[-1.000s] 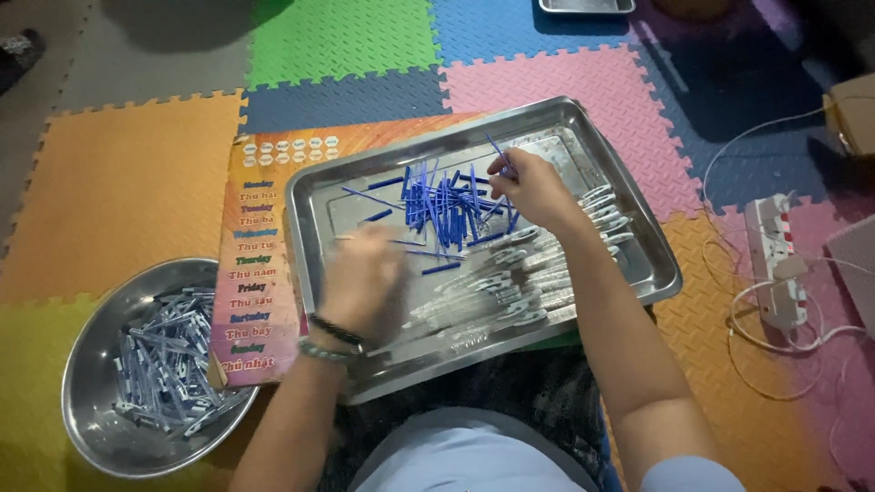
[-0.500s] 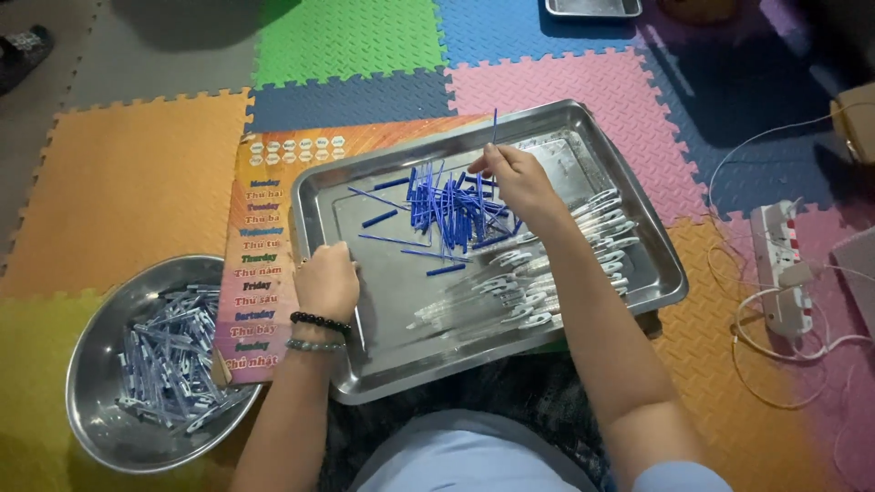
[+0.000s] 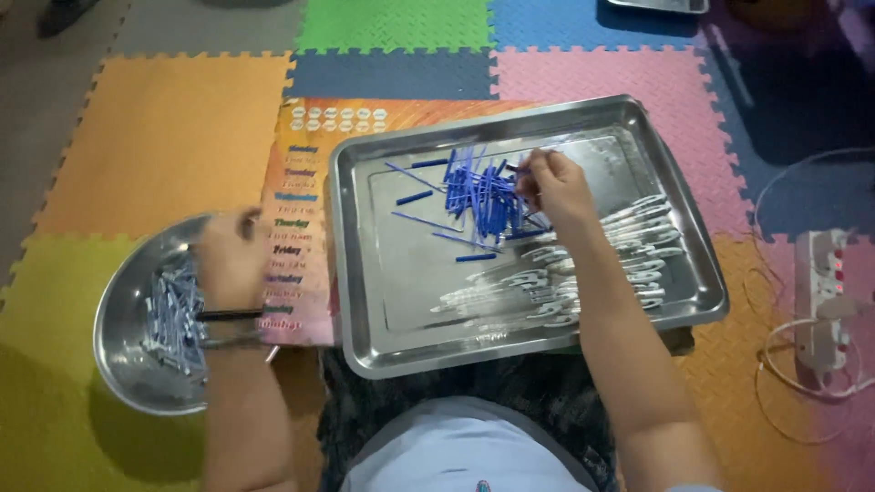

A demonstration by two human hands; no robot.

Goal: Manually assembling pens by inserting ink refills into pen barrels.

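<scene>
Blue refills (image 3: pixel 478 193), thin rods, lie in a loose pile at the top centre of a steel tray (image 3: pixel 401 301); a few strays sit apart to the left of the pile. The right hand (image 3: pixel 554 185) rests on the pile's right edge, fingertips pinched together at its top, apparently on one refill, tho the view is too small to be sure. Below and right of the hand, white pen barrels (image 3: pixel 592 269) w/ clips lie in rough rows across the tray's lower right.

The left hand (image 3: pixel 232 260) is well apart from the right, over a round steel bowl (image 3: pixel 123 342) left of the tray. It is motion-blurred, so I cannot tell if it is open or closed, or holding anything. A dark band shows at the wrist. In the bowl, under and beside the hand, lies a heap of pens (image 3: pixel 173 319), blue and pale.

Between bowl and tray, partly under the tray's left side, lies an orange chart (image 3: pixel 296 182) w/ coloured print. All of it sits on foam puzzle mats (image 3: pixel 164 128) in orange, green, blue, pink and yellow. At far right, a white power strip (image 3: pixel 818 292) w/ cables lies on the mat. The person's lap fills the bottom centre, under the tray's near rim.
</scene>
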